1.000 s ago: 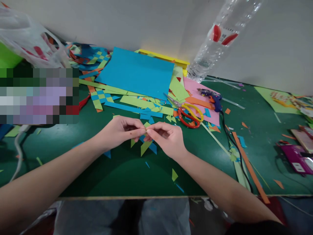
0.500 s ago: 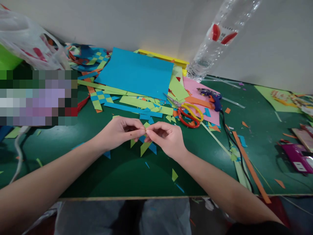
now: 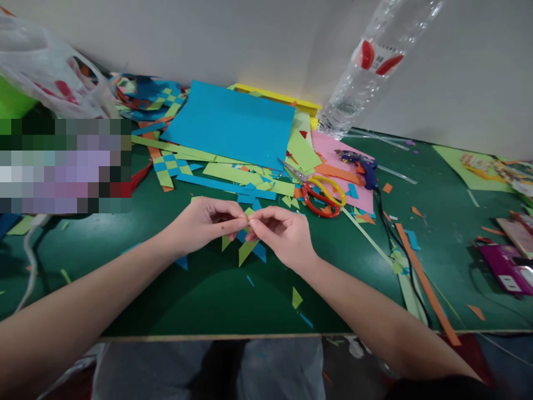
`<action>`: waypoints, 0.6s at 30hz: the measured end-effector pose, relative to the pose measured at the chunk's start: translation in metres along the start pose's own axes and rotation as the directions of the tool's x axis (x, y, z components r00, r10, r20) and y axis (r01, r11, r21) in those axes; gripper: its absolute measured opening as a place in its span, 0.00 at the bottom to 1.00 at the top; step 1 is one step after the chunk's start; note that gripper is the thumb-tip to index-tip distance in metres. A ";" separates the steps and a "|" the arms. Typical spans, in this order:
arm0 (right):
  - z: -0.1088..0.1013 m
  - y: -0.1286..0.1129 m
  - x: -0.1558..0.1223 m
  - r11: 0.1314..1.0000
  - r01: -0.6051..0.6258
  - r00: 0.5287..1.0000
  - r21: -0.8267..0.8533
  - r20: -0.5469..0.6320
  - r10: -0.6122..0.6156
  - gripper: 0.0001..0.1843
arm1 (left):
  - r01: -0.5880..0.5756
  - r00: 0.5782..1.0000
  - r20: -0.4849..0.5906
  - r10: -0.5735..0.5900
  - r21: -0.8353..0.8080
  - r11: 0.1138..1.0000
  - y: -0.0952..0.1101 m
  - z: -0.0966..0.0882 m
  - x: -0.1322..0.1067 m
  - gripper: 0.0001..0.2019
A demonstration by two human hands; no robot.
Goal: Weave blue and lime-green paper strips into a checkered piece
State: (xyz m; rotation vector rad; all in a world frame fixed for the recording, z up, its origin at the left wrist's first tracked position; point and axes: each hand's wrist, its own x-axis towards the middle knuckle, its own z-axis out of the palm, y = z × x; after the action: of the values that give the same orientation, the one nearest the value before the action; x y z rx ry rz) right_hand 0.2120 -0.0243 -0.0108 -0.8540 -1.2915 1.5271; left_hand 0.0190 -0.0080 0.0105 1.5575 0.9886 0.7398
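Over the green table, my left hand [image 3: 210, 224] and my right hand [image 3: 285, 232] meet fingertip to fingertip. Each pinches a piece of folded green and blue paper strips [image 3: 249, 253] between thumb and forefinger. Pointed green and blue ends stick out below the fingers, while the middle is mostly covered by them. A blue paper point [image 3: 182, 262] shows under my left wrist. Just beyond my hands lie green and blue scraps, and scissors [image 3: 322, 195] with red and yellow handles rest to the right of them.
A blue sheet [image 3: 233, 125] covers paper strips at the back. A glue gun [image 3: 364, 169] lies on pink paper, its black cord running forward. A clear plastic bottle [image 3: 353, 89] leans by the wall. An orange strip [image 3: 425, 283] and a purple device [image 3: 506, 266] are at right.
Almost nothing differs. Both hands keep the same pinch on the paper strips, and the view has shifted very slightly.
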 end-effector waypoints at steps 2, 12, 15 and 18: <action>0.000 0.000 0.000 1.000 -0.002 1.000 0.006 -0.001 0.002 0.13 | 0.005 1.000 0.001 -0.005 0.000 1.000 0.000 0.000 0.000 0.12; -0.002 0.002 0.001 1.000 0.027 0.999 -0.004 0.027 -0.027 0.11 | 0.015 1.000 -0.005 -0.015 0.003 1.000 0.002 0.000 0.001 0.13; -0.003 0.003 0.001 0.999 0.036 0.999 -0.004 0.038 -0.036 0.10 | 0.022 1.000 -0.009 -0.022 0.020 1.000 0.003 0.000 0.002 0.13; -0.003 0.003 0.000 0.999 0.043 0.998 -0.026 0.039 -0.042 0.11 | 0.025 1.000 -0.007 -0.025 0.040 0.999 0.002 0.000 0.002 0.12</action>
State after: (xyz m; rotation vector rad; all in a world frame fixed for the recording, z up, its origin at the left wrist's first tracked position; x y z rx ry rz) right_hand 0.2139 -0.0230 -0.0146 -0.8124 -1.3522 1.5022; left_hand 0.0199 -0.0065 0.0126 1.5751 1.0318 0.7118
